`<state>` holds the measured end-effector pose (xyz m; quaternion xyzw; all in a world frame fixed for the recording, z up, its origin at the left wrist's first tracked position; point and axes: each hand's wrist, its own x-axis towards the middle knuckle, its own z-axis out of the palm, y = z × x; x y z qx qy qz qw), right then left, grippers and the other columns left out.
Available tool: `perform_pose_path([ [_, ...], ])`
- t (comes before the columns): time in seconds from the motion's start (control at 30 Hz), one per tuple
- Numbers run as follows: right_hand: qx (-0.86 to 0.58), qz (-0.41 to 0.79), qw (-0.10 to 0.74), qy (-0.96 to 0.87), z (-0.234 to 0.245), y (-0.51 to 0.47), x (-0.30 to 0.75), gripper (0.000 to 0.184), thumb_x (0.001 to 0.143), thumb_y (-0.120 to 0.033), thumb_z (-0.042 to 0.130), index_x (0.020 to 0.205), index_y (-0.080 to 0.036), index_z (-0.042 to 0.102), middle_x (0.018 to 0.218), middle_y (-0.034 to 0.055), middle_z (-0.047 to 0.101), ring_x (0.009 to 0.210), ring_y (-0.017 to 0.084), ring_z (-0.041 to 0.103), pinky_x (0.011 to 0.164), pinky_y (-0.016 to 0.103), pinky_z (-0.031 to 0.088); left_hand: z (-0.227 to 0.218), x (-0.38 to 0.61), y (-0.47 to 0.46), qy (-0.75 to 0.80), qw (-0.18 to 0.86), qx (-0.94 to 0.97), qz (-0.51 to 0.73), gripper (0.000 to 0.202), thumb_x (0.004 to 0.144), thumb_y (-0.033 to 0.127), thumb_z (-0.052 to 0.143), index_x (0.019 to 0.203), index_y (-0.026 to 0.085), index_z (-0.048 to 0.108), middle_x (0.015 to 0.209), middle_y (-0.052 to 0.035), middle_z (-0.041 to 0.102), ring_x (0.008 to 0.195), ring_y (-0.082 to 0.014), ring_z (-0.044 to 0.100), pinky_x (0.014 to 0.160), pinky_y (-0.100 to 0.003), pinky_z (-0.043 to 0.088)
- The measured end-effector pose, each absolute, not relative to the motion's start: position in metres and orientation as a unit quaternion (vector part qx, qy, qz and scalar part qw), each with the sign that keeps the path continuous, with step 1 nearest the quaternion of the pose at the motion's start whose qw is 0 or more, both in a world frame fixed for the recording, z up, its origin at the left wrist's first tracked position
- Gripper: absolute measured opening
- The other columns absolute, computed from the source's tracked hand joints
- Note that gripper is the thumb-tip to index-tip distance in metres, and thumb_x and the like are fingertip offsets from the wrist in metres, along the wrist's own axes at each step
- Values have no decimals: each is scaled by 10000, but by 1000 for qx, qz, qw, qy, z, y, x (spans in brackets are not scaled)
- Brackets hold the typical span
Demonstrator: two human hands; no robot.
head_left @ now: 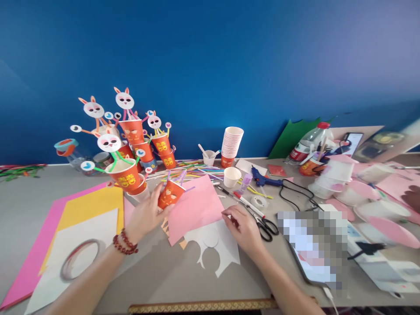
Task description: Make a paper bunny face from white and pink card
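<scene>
My left hand [147, 218], a beaded bracelet at its wrist, grips a tilted red paper cup [170, 195] with purple pipe cleaners sticking out of it. Pink paper [198, 205] lies beside and partly under that cup. My right hand [242, 225] is at the pink sheet's right corner, fingers curled and pinched together; what they hold, if anything, is too small to make out. Cut white paper [226, 245] with round holes lies below it, and a white paper disc [210, 238] rests there. Black-handled scissors [267, 228] lie just right of my right hand.
Finished rabbit cups [123, 175] stand stacked at left, behind coloured sheets [88, 210] and a tape roll [80, 260]. A cup stack [232, 142], glue gun [265, 177] and bottle [306, 144] stand behind. A tablet [308, 249] and another person's hand [412, 197] are at right.
</scene>
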<state>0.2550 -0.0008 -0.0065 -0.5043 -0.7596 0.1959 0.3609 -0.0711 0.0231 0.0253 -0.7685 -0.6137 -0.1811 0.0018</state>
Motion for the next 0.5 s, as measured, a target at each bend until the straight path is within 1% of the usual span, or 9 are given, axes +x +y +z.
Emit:
perform_pose_path([
  [0.07, -496, 191, 350, -772, -9, 1, 256, 165, 949, -254, 467, 943, -208, 626, 974, 89, 655, 730, 187, 636, 633, 302, 519, 15, -71, 27, -620, 4, -769, -157, 734, 936, 528, 438, 1482, 114, 174, 1193, -177, 667, 864, -289, 717, 676, -337, 526],
  [0.13, -483, 170, 336, -790, -8, 5, 256, 154, 932, -233, 488, 984, -204, 630, 1036, 102, 660, 861, 219, 652, 736, 336, 540, 9, -74, 28, -633, 13, -762, -138, 720, 942, 532, 421, 1471, 97, 203, 1141, -182, 687, 881, -302, 716, 660, -337, 522],
  [0.2, -466, 138, 310, -818, -4, 10, 254, 177, 918, -198, 499, 1036, -199, 631, 1098, 108, 661, 1004, 247, 628, 864, 383, 518, 7, -78, 26, -643, 26, -755, -127, 711, 944, 541, 412, 1465, 91, 233, 1118, -187, 692, 893, -309, 714, 649, -333, 519],
  [0.27, -446, 113, 265, -848, 4, 18, 248, 225, 905, -161, 500, 1089, -195, 625, 1148, 109, 656, 1093, 262, 586, 938, 413, 480, 8, -81, 24, -649, 36, -751, -117, 710, 944, 545, 414, 1467, 93, 250, 1102, -187, 697, 891, -311, 714, 641, -329, 517],
  [0.33, -434, 100, 210, -870, 11, 28, 239, 269, 882, -127, 506, 1117, -191, 620, 1162, 108, 650, 1098, 266, 565, 945, 415, 465, 10, -83, 22, -655, 39, -747, -103, 722, 944, 545, 417, 1478, 94, 236, 1091, -186, 700, 878, -313, 715, 621, -326, 514],
  [0.4, -434, 91, 159, -882, 16, 38, 231, 303, 846, -85, 508, 1108, -182, 625, 1125, 110, 653, 1064, 266, 558, 927, 403, 458, 11, -85, 20, -661, 40, -743, -92, 739, 950, 536, 409, 1493, 85, 191, 1090, -188, 697, 863, -312, 714, 610, -331, 518],
  [0.47, -431, 86, 127, -889, 17, 47, 224, 340, 797, -49, 516, 1093, -168, 634, 1069, 117, 656, 1033, 269, 554, 910, 397, 445, 11, -85, 17, -654, 54, -748, -103, 764, 944, 534, 420, 1501, 79, 162, 1138, -200, 673, 935, -323, 695, 664, -361, 538],
  [0.5, -426, 86, 119, -893, 17, 51, 222, 357, 773, -38, 522, 1086, -162, 639, 1042, 119, 656, 1020, 271, 552, 903, 394, 439, 12, -84, 16, -641, 67, -755, -119, 773, 936, 536, 438, 1500, 81, 171, 1187, -208, 647, 1015, -334, 668, 732, -390, 545],
])
